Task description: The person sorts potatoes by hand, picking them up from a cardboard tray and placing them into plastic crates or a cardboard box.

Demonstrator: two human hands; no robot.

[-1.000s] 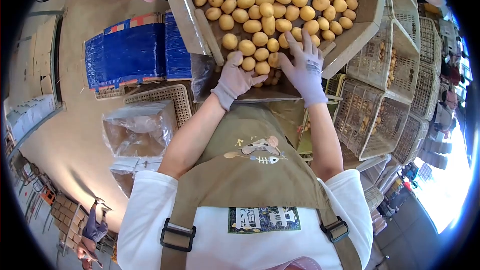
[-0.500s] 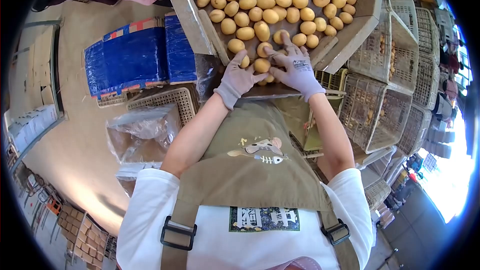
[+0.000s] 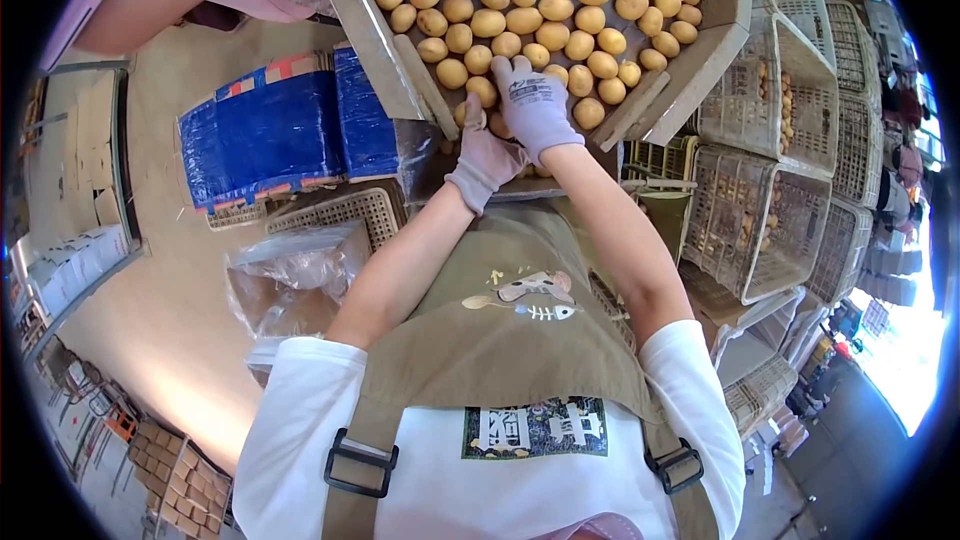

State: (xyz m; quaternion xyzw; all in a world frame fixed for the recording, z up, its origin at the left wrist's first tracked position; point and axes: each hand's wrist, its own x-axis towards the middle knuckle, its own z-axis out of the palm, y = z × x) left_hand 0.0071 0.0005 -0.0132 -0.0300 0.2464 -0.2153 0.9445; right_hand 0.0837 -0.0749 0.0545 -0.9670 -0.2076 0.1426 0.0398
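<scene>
Tray walls [image 3: 368, 40] pinch in from ten and two o'clock, so potatoes [image 3: 523, 20] could jam if my left hand [image 3: 486, 156] and right hand [image 3: 536, 108] crowd them; I can't tell if I'm gripping any.

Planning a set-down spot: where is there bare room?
Bare floor lies between the cartons at far left and the blue-wrapped stack and plastic-covered box. The tray is crowded with potatoes ahead of the left hand and right hand; crates crowd the right.
</scene>
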